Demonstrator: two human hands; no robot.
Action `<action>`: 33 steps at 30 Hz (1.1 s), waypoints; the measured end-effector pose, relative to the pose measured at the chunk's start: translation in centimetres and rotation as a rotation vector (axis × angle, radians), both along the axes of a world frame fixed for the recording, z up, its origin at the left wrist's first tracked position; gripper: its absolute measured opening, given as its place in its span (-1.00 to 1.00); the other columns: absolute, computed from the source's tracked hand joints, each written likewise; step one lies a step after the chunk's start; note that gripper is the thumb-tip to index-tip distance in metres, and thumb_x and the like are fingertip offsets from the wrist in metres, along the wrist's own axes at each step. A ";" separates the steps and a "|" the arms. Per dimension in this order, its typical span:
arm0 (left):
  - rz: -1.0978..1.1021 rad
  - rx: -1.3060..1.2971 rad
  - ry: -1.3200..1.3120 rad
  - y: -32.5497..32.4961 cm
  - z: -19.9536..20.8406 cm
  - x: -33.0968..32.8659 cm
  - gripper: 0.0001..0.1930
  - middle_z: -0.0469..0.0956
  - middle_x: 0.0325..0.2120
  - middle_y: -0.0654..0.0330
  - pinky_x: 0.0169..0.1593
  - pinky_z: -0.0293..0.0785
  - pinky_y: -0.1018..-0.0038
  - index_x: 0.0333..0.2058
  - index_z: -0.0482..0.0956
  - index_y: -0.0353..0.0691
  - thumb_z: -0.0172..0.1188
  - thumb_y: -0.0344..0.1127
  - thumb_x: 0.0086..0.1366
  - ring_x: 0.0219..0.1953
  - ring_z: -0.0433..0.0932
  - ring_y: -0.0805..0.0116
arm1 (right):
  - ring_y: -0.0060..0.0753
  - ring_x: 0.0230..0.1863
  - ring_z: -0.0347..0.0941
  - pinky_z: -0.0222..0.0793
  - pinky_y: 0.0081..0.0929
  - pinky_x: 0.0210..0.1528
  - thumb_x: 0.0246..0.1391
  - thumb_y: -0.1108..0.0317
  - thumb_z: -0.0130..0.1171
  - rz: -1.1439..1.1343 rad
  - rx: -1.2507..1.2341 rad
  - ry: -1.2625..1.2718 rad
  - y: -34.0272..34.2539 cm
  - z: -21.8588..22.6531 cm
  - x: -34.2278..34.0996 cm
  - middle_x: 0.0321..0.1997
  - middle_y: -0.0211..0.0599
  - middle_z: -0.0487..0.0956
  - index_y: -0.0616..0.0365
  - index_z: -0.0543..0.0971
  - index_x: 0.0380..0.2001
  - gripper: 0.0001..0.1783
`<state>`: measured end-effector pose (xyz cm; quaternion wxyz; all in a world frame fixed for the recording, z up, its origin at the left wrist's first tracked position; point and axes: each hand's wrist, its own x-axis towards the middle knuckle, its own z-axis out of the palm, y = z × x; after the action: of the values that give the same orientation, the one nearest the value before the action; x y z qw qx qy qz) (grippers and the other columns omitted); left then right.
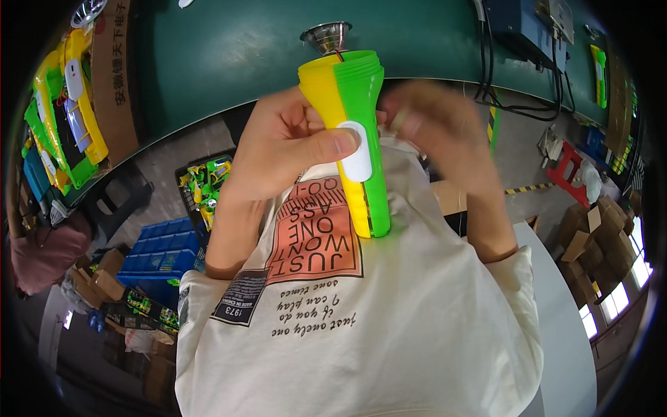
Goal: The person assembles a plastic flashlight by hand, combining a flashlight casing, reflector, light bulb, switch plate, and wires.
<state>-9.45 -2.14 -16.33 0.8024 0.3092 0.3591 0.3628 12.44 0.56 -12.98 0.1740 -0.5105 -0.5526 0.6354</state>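
Observation:
My left hand [278, 149] is closed round a plastic flashlight body [376, 104], yellow on its left half and green on its right. The thumb presses beside a white switch piece [359, 161] on its front. The wide threaded end points away from me, and the narrow end lies toward my shirt. A shiny metal reflector cup [326, 36] sits beyond the wide end, with a thin red wire running between them. Just right of the flashlight is my right hand [438, 128], smeared by motion, so its fingers cannot be made out.
Across the front runs a green worktable [208, 48]. On it stand a cardboard box [114, 76] beside yellow-green flashlight parts [66, 104], and a blue box-shaped device [517, 31] with black cables [521, 108]. Blue crates [158, 254] and another person's sleeve [52, 254] are at left.

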 end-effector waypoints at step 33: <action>-0.073 0.008 -0.107 0.5 0.3 0.1 -0.64 0.59 -0.28 0.18 -0.12 0.49 0.55 -0.06 0.46 -0.40 0.29 -0.41 0.18 -0.24 0.57 0.48 | -0.67 -0.58 0.14 -0.01 -0.55 -0.56 -0.02 0.46 0.35 0.283 0.207 0.337 6.1 0.7 -3.0 -0.68 -0.48 0.35 0.26 0.52 -0.64 -0.77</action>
<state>-9.33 -1.68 -16.07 0.8320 0.3053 0.3026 0.3507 9.40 6.63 -12.31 0.2243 -0.2941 -0.6439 0.6697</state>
